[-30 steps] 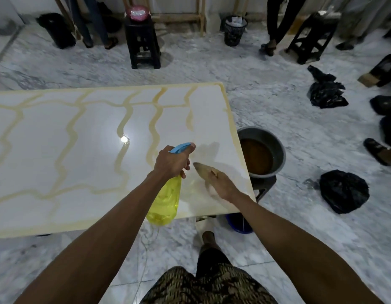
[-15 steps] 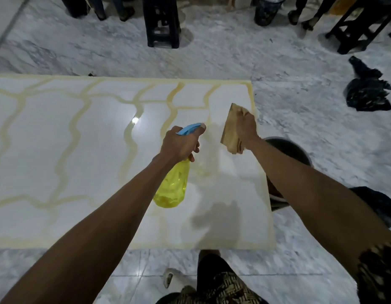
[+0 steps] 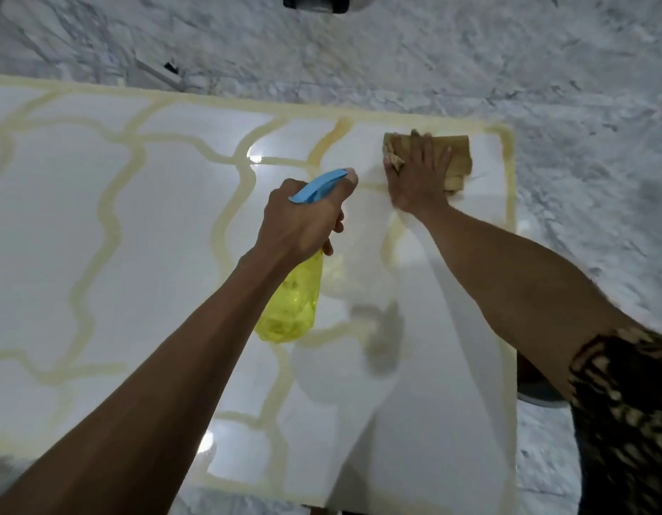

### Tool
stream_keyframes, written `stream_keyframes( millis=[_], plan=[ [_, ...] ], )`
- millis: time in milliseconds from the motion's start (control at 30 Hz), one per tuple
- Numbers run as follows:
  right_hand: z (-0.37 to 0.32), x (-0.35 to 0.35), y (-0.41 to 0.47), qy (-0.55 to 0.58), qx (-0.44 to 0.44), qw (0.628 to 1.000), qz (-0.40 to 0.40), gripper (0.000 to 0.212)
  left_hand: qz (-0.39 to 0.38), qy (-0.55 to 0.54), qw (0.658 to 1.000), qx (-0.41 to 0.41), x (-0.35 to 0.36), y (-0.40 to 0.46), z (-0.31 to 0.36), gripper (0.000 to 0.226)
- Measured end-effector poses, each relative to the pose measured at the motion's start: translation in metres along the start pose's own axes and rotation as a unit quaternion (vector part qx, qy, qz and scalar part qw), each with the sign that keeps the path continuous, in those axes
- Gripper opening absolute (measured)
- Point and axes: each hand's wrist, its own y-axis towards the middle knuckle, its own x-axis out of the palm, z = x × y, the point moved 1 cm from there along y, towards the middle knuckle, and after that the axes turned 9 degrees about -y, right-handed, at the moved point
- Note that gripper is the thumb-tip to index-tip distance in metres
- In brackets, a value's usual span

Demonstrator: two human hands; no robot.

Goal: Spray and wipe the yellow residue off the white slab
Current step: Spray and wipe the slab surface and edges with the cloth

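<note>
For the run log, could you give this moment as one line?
left hand grips spray bottle | right hand presses cloth on slab

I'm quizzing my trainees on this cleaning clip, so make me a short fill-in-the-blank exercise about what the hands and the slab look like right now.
1. The left hand grips a yellow ____ with a blue trigger.
2. The right hand presses a tan ____ flat on the slab.
3. The residue lines on the slab are ____ in colour.

Missing words: spray bottle; cloth; yellow
</note>
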Motion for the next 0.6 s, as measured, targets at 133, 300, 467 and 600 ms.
stream_keyframes(
  millis=[133,300,467,600],
  plan=[
    [-0.003,0.003,-0.016,0.015,-0.030,0.999,0.015,0.056,0.005,0.028,1.000,-0.011,-0.002,-0.008,-0.017,0.065],
    [0.005,0.016,-0.072,0.003,-0.090,0.996,0.008,0.064,-0.017,0.023,0.999,-0.024,0.005,-0.039,-0.028,0.056],
    [-0.011,0.019,-0.136,-0.009,-0.107,0.993,-0.042,0.075,-0.021,0.006,0.999,-0.043,-0.001,-0.069,-0.043,0.057],
    [-0.026,0.033,-0.225,-0.018,-0.112,0.992,-0.063,0.075,-0.038,0.038,0.998,-0.042,-0.010,-0.119,-0.068,0.066]
  ],
)
